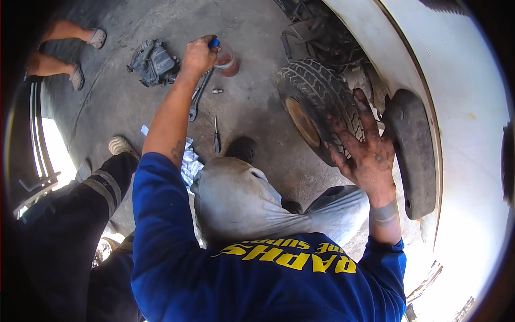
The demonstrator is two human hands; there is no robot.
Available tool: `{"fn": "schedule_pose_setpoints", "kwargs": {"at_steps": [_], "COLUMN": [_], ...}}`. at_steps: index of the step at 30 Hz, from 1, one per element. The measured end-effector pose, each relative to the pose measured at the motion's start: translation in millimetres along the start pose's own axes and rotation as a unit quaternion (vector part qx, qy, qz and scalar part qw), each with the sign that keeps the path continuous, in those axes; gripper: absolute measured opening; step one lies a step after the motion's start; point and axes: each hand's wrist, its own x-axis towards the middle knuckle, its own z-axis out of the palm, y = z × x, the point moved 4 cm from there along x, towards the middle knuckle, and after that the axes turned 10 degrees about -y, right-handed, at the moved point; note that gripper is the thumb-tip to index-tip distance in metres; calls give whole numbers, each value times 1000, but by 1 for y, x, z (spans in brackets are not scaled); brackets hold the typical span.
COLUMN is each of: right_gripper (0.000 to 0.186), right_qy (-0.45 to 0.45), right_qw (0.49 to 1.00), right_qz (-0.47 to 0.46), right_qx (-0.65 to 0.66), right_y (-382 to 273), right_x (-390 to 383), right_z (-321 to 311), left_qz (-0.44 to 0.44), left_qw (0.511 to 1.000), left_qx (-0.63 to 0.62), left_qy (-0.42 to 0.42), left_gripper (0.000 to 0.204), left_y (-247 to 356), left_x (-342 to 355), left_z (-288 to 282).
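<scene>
My left hand (199, 56) is raised at the top centre, fingers closed on a small blue-topped item (214, 43), beside or just over a clear container (228, 65) of reddish liquid; whether it touches the container I cannot tell. My right hand (365, 150), its fingers blackened and spread, is over the tyre (311, 80) with a rusty tan rim, near a dark rubber flap (410, 161) on the white vehicle body (466, 155). A long wrench (196, 102), a socket (217, 91) and a screwdriver (216, 134) lie on the floor below my left hand.
A black metal part (153, 61) lies on the floor (102, 123). Another person's feet in clogs (96, 38) are at upper left, and dark trousered legs (91, 198) stand close on my left. A white crumpled rag (190, 161) lies near my knee. Undercarriage parts (311, 32) sit above the tyre.
</scene>
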Motion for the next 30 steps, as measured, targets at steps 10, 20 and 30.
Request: {"fn": "schedule_pose_setpoints", "kwargs": {"at_steps": [10,20,30], "right_gripper": [50,82,72], "right_qy": [-25,85,99], "right_qw": [999,971,966], "right_qz": [35,184,189], "right_qx": [-29,130,144], "right_y": [7,67,69], "right_x": [-14,-5,-4], "right_z": [39,125,128], "left_qz": [-39,-35,-44], "left_qw": [998,976,924], "left_qx": [-14,-107,-240], "left_qy": [39,187,294], "left_gripper": [56,43,53], "left_y": [13,-7,-4], "left_x": [-2,-9,-6], "left_z": [22,43,69]}}
